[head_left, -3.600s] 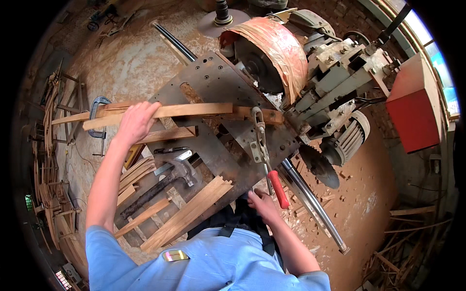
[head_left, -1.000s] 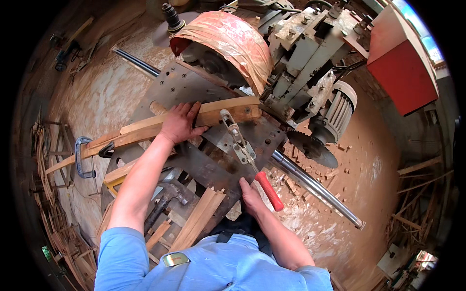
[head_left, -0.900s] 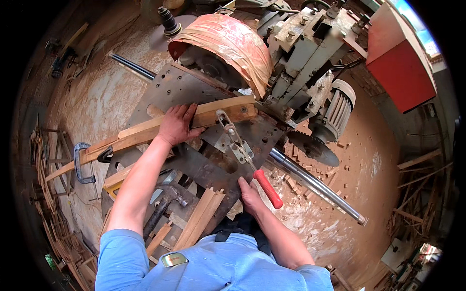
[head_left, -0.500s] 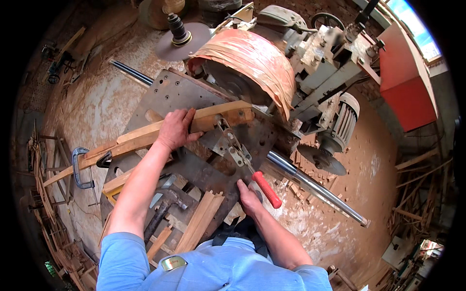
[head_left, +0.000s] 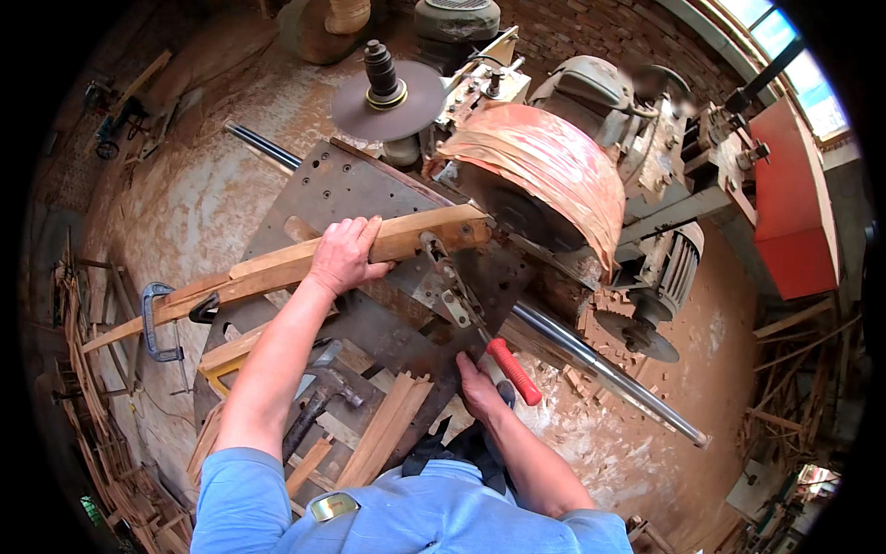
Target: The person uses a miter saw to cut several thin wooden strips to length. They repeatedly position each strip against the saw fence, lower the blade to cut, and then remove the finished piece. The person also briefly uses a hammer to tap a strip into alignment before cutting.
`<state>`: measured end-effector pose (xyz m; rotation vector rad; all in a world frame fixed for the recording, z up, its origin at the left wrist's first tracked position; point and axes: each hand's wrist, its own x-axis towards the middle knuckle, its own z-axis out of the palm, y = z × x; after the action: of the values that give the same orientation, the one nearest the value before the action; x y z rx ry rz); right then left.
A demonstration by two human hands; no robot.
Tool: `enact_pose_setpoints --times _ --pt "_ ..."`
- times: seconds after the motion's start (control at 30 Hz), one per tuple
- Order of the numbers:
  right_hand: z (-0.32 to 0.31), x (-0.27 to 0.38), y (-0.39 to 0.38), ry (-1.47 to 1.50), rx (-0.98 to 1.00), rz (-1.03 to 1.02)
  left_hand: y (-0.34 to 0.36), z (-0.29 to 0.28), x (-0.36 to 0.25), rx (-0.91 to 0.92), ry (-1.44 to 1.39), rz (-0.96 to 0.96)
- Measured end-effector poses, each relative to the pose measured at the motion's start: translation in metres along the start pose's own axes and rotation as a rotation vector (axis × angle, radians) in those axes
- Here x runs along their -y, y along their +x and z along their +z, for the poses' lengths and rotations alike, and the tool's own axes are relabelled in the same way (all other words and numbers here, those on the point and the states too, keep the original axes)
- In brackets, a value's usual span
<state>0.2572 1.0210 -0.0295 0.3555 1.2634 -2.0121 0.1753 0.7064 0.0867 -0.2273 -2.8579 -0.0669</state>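
Observation:
My left hand (head_left: 346,257) lies over a long, slightly curved wooden piece (head_left: 415,235), its fingers wrapped round the far side. The wood rests at an angle across a dark metal plate (head_left: 323,189) with holes in it. A toggle clamp (head_left: 452,291) with a red handle (head_left: 514,371) presses on the wood's right end. My right hand (head_left: 480,386) grips the plate's near edge beside that handle; some of its fingers are hidden. Just beyond the wood's right end, a dark round blade (head_left: 517,210) shows under a reddish wrapped cover (head_left: 544,162).
A blue C-clamp (head_left: 148,323) hangs at the wood's left end. A hammer (head_left: 318,402) and wood strips (head_left: 388,425) lie on the near frame. Steel rods (head_left: 609,369) extend sideways. A bare saw blade (head_left: 637,336) and motor (head_left: 674,263) stand right; a grey disc (head_left: 388,102) stands behind.
The machine's cover, blades, disc and motors appear farther right and nearer relative to the plate. Both hands keep their hold and shift slightly with the plate and wood.

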Motion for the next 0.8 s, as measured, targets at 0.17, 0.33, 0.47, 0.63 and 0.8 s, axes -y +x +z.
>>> enact_pose_setpoints --times 0.17,0.33,0.47,0.63,0.8 --pt "0.023 -0.015 0.025 0.003 0.015 -0.003 0.001 0.0 0.037 0.002 0.02 0.006" --pt "0.046 -0.041 0.055 -0.164 -0.126 -0.074 0.004 -0.002 0.077 -0.012 0.018 0.01" --pt "0.111 0.0 0.049 -0.244 -0.095 0.005 -0.002 -0.003 0.12 -0.036 0.043 0.011" --pt "0.154 -0.008 0.071 -0.156 -0.081 -0.079 -0.001 -0.007 0.165 -0.009 0.063 0.011" --pt "0.195 -0.013 0.096 -0.092 -0.083 -0.023 0.0 -0.009 0.213 -0.03 0.044 0.019"
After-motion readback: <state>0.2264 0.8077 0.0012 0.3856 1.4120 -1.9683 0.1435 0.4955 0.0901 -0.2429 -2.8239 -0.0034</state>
